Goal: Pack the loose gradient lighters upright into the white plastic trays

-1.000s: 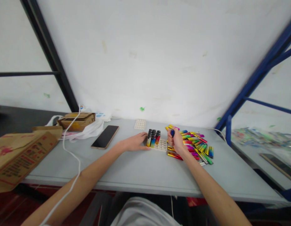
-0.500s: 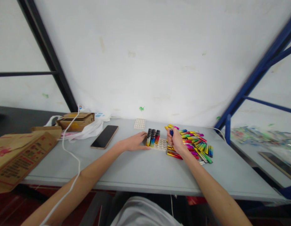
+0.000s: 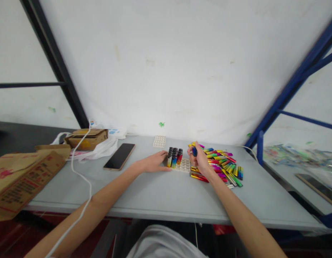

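Note:
My left hand [image 3: 154,162] is at the left end of a white tray [image 3: 184,165] with rows of round pockets. Its thumb lies along the front edge and its fingers curve round the left side, holding the tray. Several shiny coloured tubes with black tops [image 3: 175,157] stand upright in the tray's left part. Just right of the tray, raised a little, my right hand [image 3: 200,158] is closed round a tube with a dark blue end [image 3: 194,151]; the fingers hide most of it. Beside and under that hand lies a loose pile of shiny coloured tubes [image 3: 222,163].
A second white pocketed tray [image 3: 159,141] lies by the wall. On the left are a phone [image 3: 119,156], a small cardboard box [image 3: 86,138] on white plastic bags and a larger carton [image 3: 28,175]. A white cable [image 3: 82,175] crosses over my left arm.
My right hand has shifted slightly left and its fingers have changed position round the dark blue end. My left hand, the tray and the standing tubes look unmoved.

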Motion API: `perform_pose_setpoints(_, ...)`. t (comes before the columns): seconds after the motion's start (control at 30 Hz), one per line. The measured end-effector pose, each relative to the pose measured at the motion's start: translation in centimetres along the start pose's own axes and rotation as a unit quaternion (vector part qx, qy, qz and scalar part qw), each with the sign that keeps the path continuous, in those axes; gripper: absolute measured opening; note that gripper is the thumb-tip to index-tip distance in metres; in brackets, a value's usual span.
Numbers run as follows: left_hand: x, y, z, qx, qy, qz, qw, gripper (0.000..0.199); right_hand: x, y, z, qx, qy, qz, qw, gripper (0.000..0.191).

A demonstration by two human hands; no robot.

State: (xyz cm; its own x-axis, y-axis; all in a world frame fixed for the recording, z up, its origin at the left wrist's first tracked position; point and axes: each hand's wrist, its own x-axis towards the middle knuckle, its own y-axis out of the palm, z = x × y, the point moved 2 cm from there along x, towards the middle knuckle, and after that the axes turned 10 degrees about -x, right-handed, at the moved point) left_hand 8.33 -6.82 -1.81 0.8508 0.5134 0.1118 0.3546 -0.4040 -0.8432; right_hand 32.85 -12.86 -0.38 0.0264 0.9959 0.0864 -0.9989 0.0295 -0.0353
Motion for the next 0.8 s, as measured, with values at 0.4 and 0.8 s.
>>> perform_pose_setpoints(0.4, -0.2, 0.0, 0.1, -0.017, 0.019, -0.013, 1.000, 0.074, -0.2, -0.2, 1.3, -0.019, -0.097, 0.010, 0.995, 0.048)
perform_pose_setpoints(0.8, -0.2, 0.0, 0.1, -0.013, 0.022, -0.015, 1.000, 0.074, -1.7, -0.4, 2.7, -0.209, -0.198, 0.030, 0.957, 0.030)
